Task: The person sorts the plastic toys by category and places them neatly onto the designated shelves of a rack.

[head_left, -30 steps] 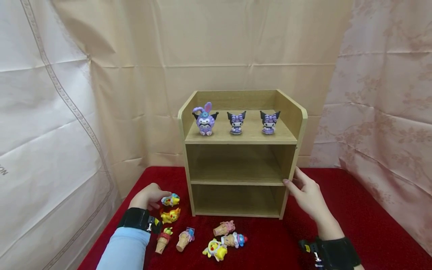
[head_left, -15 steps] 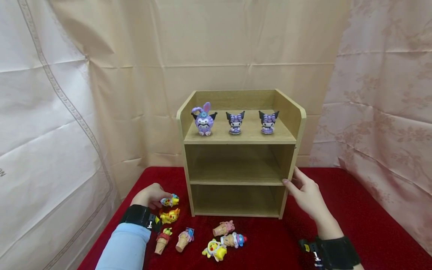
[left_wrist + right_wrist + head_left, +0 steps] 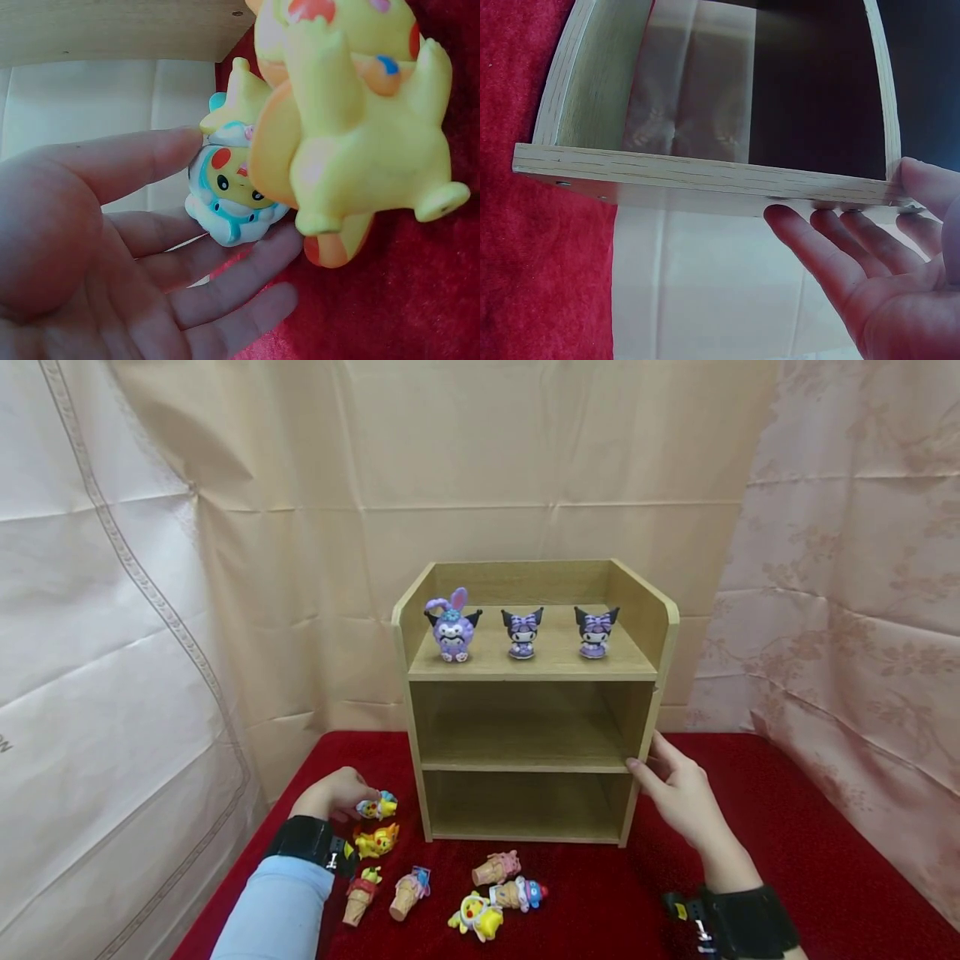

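On the red cloth (image 3: 592,906) at the near left corner of the wooden shelf unit (image 3: 525,769), the left hand (image 3: 339,794) pinches the blue-and-white capped figure (image 3: 377,806) between thumb and fingers. Whether this figure has left the cloth cannot be told; it looks at cloth level. The orange-and-yellow figure (image 3: 377,841) lies just beside it, nearer the wearer, and overlaps it in the left wrist view.

Right hand (image 3: 677,793): grips the unit's right side panel, thumb at the front edge, fingertips against the outer face; probably steadying it.

Count, up: three figures upright on the top tier, well apart: rabbit-eared purple figure (image 3: 453,631) at left, two bow-topped purple figures (image 3: 522,633) at middle and right.

Count, off the unit: seven, including the one in hand. Lying on the cloth: red-topped cone (image 3: 362,896), blue-topped cone (image 3: 410,893), pink-topped cone (image 3: 497,867), white-collared cone (image 3: 519,894), yellow hooded figure (image 3: 478,917).

Judgement: early to mid stage. The top row looks complete; the pinched figure seems at pick-up, with six others remaining down.
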Demonstrator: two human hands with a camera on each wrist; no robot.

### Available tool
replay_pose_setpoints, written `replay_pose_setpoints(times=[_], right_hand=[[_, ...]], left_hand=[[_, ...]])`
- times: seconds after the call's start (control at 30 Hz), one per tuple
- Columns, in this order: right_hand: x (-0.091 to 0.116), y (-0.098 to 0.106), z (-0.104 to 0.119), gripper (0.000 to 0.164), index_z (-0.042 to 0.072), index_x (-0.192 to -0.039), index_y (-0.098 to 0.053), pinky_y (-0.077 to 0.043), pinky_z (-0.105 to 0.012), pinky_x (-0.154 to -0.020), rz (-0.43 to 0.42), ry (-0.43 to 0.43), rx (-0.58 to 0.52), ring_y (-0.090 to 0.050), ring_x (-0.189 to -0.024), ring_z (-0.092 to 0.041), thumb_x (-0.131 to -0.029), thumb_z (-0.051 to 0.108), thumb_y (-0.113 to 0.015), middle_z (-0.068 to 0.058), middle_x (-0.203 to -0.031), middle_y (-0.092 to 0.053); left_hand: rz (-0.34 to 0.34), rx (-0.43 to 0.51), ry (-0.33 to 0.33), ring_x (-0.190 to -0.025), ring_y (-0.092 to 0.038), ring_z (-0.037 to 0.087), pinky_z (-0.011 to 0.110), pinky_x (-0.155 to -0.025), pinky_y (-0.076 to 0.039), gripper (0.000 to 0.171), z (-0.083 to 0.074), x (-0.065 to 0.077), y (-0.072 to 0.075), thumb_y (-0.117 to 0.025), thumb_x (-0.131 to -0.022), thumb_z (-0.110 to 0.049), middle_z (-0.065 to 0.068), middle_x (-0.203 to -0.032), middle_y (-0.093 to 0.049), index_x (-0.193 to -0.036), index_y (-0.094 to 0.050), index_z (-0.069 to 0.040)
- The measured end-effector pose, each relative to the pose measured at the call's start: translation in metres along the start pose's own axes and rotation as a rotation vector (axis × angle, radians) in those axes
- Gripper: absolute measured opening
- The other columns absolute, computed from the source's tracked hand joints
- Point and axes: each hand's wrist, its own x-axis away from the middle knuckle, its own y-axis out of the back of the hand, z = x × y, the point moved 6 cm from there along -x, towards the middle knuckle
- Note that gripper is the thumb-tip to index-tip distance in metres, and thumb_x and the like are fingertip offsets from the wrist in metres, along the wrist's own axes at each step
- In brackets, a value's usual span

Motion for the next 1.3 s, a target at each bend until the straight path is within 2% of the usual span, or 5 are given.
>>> replay_pose_setpoints(times=[0.33, 0.6, 0.9, 1.1, 1.3], right_hand=[[0.000, 0.000, 0.000, 0.063, 0.023, -0.150, -0.030, -0.057, -0.036, -0.066, -0.001, -0.002, 0.016, -0.056, -0.108, -0.032, -0.095, 0.021, -0.061, -0.020, -0.135, -0.049], [0.000, -0.001, -0.001, 0.064, 0.022, -0.150, -0.029, -0.057, -0.036, -0.066, 0.000, -0.006, 0.014, -0.055, -0.109, -0.033, -0.095, 0.021, -0.061, -0.021, -0.135, -0.049], [0.001, -0.001, 0.002, 0.064, 0.021, -0.150, -0.030, -0.057, -0.037, -0.065, -0.004, 0.002, 0.005, -0.055, -0.108, -0.033, -0.095, 0.020, -0.062, -0.023, -0.134, -0.049], [0.001, 0.000, -0.001, 0.063, 0.022, -0.150, -0.030, -0.057, -0.036, -0.065, -0.005, -0.004, 0.019, -0.056, -0.108, -0.031, -0.095, 0.022, -0.062, -0.021, -0.134, -0.050], [0.000, 0.001, -0.001, 0.063, 0.022, -0.150, -0.029, -0.057, -0.036, -0.066, -0.003, -0.002, 0.021, -0.055, -0.109, -0.031, -0.095, 0.023, -0.061, -0.020, -0.135, -0.049]], left_hand=[[-0.020, -0.008, -0.009, -0.071, -0.063, 0.025, 0.046, -0.066, -0.054, 0.020, -0.002, 0.000, 0.002, -0.071, -0.084, -0.025, 0.007, -0.079, -0.066, -0.089, -0.070, -0.005], [-0.098, -0.003, -0.011, -0.070, -0.059, 0.025, 0.045, -0.063, -0.053, 0.019, -0.001, -0.001, 0.006, -0.076, -0.080, -0.025, 0.006, -0.075, -0.065, -0.078, -0.068, -0.007], [-0.168, -0.018, -0.033, -0.073, -0.054, 0.023, 0.037, -0.060, -0.049, 0.022, -0.003, -0.002, 0.012, -0.076, -0.079, -0.023, 0.006, -0.078, -0.062, -0.086, -0.064, -0.006], [-0.251, 0.023, -0.069, -0.076, -0.054, 0.023, 0.038, -0.065, -0.049, 0.024, -0.010, 0.000, 0.021, -0.076, -0.081, -0.025, 0.006, -0.081, -0.062, -0.089, -0.063, -0.007], [-0.342, 0.046, -0.119, -0.077, -0.055, 0.023, 0.040, -0.069, -0.051, 0.026, -0.019, 0.008, 0.034, -0.074, -0.083, -0.025, 0.007, -0.085, -0.063, -0.096, -0.062, -0.006]])
